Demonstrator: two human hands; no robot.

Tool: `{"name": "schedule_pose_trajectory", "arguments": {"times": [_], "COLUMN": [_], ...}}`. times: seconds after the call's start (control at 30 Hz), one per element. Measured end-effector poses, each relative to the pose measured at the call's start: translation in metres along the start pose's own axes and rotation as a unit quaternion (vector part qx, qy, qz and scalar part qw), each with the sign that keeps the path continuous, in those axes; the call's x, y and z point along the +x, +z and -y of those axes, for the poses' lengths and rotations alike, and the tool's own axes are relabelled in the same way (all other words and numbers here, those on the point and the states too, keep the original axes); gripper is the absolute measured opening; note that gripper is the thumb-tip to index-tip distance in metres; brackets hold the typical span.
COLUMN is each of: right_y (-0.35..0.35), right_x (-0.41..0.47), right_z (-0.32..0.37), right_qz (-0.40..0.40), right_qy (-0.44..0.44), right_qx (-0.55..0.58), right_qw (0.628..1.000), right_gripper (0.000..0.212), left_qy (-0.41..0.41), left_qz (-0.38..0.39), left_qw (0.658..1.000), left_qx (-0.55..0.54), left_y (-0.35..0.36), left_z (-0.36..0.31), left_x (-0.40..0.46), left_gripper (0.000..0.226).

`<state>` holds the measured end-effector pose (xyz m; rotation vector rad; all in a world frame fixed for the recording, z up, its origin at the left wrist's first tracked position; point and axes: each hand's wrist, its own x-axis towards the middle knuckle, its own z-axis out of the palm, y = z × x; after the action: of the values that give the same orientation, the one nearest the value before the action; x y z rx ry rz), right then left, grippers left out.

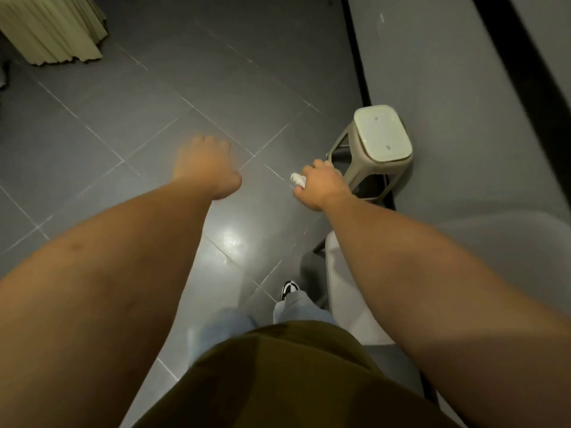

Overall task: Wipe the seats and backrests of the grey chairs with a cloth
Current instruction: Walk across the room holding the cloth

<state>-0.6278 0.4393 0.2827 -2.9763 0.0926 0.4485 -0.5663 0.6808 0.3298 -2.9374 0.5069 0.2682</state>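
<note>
A grey chair (482, 261) stands at the lower right, partly hidden under my right forearm; its seat edge shows near my leg. My right hand (321, 183) is closed around a crumpled white cloth (298, 180), held over the floor just left of a beige stool. My left hand (205, 165) reaches forward over the tiles, blurred, fingers curled downward with nothing visible in it.
A beige plastic stool (381, 140) stands against the grey wall (448, 72) with its black baseboard. Pale green curtain folds (52, 29) hang at the top left. Dark grey floor tiles (154, 88) fill the middle. My shoe (289, 287) is beside the chair.
</note>
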Motion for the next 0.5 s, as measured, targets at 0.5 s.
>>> {"name": "schedule_pose_trajectory", "arguments": {"times": [0.5], "right_y": [-0.096], "right_x": [0.318], "right_z": [-0.039], "right_qz": [-0.014], "right_qy": [0.109], "right_qx": [0.020], "right_qw": [0.994], "right_gripper": [0.046], "left_qy": [0.115], "left_qz": [-0.006], "left_qw": [0.993], "left_qx": [0.004], "left_y": [-0.057], "left_z": [0.043], "left_x": [0.378], "left_gripper": [0.067]}}
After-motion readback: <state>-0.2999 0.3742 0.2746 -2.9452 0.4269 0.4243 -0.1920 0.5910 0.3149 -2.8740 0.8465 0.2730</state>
